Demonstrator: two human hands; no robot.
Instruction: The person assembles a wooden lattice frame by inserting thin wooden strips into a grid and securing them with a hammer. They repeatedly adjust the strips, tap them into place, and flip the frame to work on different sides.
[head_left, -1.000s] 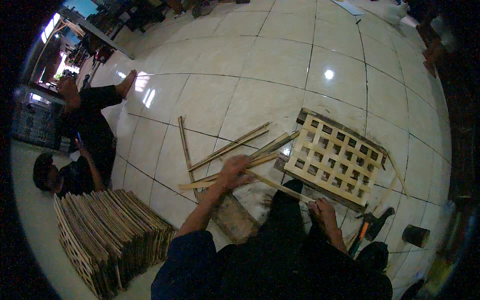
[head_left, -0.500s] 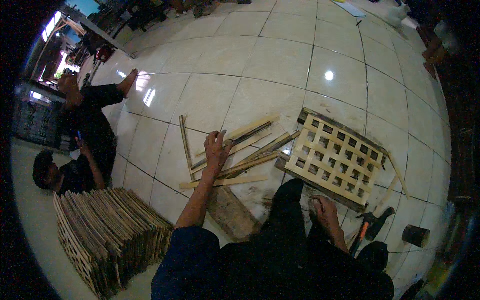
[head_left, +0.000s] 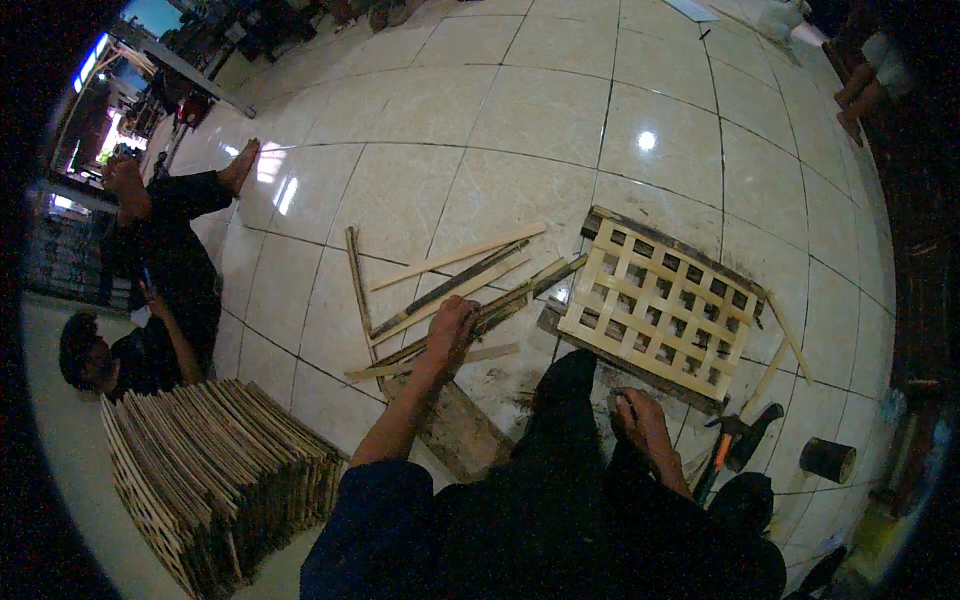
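- Sitting at far left, a co-worker [head_left: 185, 265] is just behind a stack of lattice panels [head_left: 235, 460].
- Left hand [head_left: 453, 320]: fingers curled narrow over loose strips [head_left: 458, 258] on the floor; cannot tell whether it grips one.
- Brown board [head_left: 455, 432]: flat beneath that forearm.
- Right hand [head_left: 640, 412]: fingers bent, near the woven panel's lower edge; its hold is unclear.
- Woven panel [head_left: 659, 301]: pale slats, lying over dark wood.
- Hammer [head_left: 722, 445], then a dark cylinder [head_left: 827, 460].

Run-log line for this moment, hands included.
left hand: over loose strips | right hand: near lattice panel, contents unclear | hammer: right of right hand
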